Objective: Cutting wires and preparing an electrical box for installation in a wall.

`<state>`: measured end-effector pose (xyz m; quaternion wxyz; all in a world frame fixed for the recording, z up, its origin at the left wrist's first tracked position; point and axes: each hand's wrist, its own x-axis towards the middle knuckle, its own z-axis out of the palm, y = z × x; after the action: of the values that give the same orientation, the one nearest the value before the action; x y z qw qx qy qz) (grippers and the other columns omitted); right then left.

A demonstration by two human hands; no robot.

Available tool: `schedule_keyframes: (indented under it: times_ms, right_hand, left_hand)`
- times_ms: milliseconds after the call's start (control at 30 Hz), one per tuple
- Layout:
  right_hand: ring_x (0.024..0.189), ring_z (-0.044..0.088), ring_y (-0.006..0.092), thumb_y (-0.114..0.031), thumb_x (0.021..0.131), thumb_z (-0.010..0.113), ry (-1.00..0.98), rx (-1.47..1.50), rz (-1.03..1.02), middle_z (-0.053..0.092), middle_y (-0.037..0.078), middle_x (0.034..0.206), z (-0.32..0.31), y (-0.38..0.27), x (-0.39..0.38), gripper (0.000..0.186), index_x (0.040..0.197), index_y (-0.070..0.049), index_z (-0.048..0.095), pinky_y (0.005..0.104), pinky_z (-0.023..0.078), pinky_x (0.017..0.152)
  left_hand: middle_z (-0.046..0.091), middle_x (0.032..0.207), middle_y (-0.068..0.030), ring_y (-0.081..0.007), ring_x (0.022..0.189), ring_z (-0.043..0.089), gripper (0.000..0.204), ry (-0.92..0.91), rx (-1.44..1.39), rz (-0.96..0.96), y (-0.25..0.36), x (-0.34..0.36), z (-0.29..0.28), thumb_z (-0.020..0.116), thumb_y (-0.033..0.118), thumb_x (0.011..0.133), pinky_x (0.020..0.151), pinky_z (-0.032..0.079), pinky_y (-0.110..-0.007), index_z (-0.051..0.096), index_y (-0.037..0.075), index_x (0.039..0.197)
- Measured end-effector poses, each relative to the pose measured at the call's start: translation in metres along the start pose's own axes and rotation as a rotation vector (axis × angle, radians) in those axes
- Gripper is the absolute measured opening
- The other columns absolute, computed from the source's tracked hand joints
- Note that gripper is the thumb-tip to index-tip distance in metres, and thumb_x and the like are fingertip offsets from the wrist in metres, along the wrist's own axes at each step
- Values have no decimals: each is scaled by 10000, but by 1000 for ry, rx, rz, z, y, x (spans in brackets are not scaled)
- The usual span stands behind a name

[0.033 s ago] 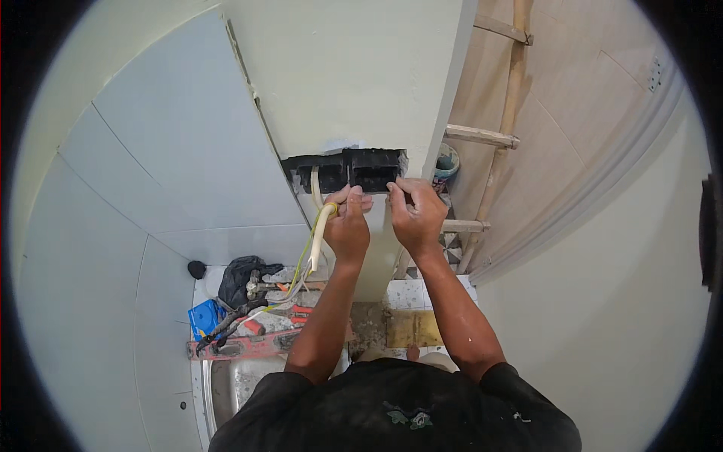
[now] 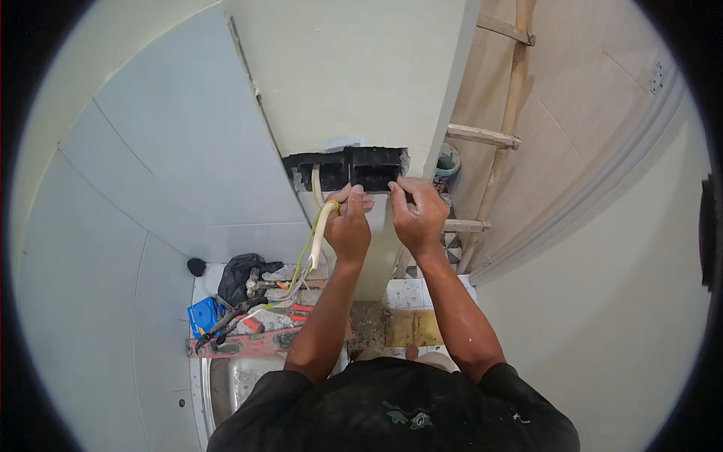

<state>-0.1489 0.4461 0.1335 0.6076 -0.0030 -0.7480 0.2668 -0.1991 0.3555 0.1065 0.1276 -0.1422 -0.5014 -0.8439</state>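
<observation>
Two black plastic electrical wall boxes sit side by side in a rough slot cut in the pale wall. Both my hands are at the lower edge of the right box [image 2: 375, 160]. My left hand [image 2: 349, 230] is closed, its thumb and forefinger pinched at that box's lower left corner, other fingers partly spread. My right hand [image 2: 419, 217] pinches at the lower right corner. Out of the left box [image 2: 330, 175] comes a cream conduit [image 2: 321, 233] with yellow-green and grey wires [image 2: 307, 260], hanging beside my left hand.
Below left, a ledge by a metal sink [image 2: 245, 377] bears a red spirit level [image 2: 252, 345], a hammer [image 2: 252, 286], pliers [image 2: 215, 335], a black plastic bag [image 2: 242, 277] and a blue box [image 2: 203, 316]. At right, a wooden ladder [image 2: 497, 162] leans beside a bucket [image 2: 446, 162].
</observation>
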Motion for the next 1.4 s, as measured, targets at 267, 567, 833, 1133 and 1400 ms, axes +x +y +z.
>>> schedule_keyframes:
  times_ms: [267, 567, 833, 1133, 1400]
  right_hand:
    - [720, 610, 202, 32, 767, 709, -185, 113, 252, 627, 111, 814, -59, -11, -78, 145, 860, -20, 611, 291, 507, 653]
    - [663, 608, 111, -87, 833, 703, -908, 251, 865, 664, 84, 758, -85, -37, -207, 128, 906, 14, 671, 263, 499, 629]
    - [675, 644, 137, -143, 870, 648, -1228, 260, 714, 691, 111, 798, -52, -46, -207, 187, 969, 9, 691, 278, 509, 653]
    - [797, 661, 315, -185, 852, 653, -1362, 180, 377, 667, 190, 875, 34, -74, -221, 217, 956, 1, 688, 387, 509, 745]
    - [931, 613, 362, -239, 829, 680, -1376, 5, 65, 613, 220, 997, 94, -88, -258, 322, 1067, -22, 667, 448, 483, 817]
  left_hand:
    - [590, 1096, -119, -175, 963, 602, 243, -294, 554, 230, 22, -69, -69, 752, 110, 799, 803, 503, -306, 559, 19, 915]
    - [591, 1096, -193, -221, 959, 613, 659, 65, 376, -610, 15, -166, -186, 818, 198, 732, 831, 515, -339, 439, -2, 1233]
    - [616, 821, -54, -161, 748, 581, 303, 637, 745, -449, -10, -133, -298, 746, 226, 792, 712, 479, -309, 602, 12, 952]
    - [681, 881, -178, -330, 831, 670, 297, 657, 1090, -257, -24, -68, -343, 716, 247, 829, 750, 503, -409, 619, 1, 964]
    - [612, 841, -182, -351, 845, 601, 221, 504, 1147, 49, -24, -53, -372, 699, 189, 843, 752, 460, -447, 617, -14, 807]
